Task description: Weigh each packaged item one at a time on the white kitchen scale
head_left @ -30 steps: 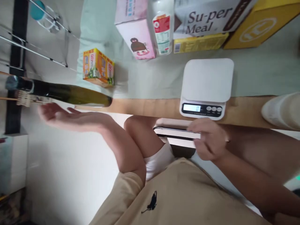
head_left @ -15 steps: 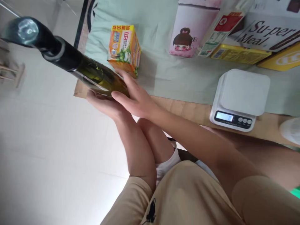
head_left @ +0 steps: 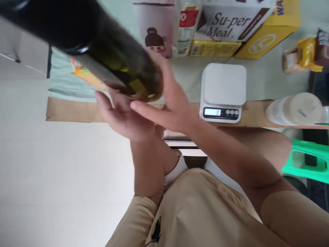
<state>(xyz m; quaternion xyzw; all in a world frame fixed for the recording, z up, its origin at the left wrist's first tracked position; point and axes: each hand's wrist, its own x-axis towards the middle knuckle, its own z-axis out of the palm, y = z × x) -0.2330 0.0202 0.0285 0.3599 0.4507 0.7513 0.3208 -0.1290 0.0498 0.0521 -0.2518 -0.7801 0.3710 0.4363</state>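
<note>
A dark green glass bottle [head_left: 113, 58] fills the upper left, tilted with its base toward me and its neck out of frame. My left hand [head_left: 123, 118] cups the bottle's base from below. My right hand [head_left: 172, 106] presses against the base's right side with its fingers stretched out. The bottle is held between both hands above the table's front edge [head_left: 74, 110]. A white kitchen scale [head_left: 223, 84] with a lit display stands just right of my right hand.
At the back stand a pink box with a cartoon girl [head_left: 155, 32], a white bottle with a red label [head_left: 186, 29], a Su-per Meal box [head_left: 231, 24] and yellow boxes [head_left: 268, 36]. A white jar [head_left: 295, 109] lies at the right edge. A green stool [head_left: 305, 157] stands below it.
The bottle has come up and much closer to the camera. My right hand left the spot below the scale and joined my left hand at the bottle's base.
</note>
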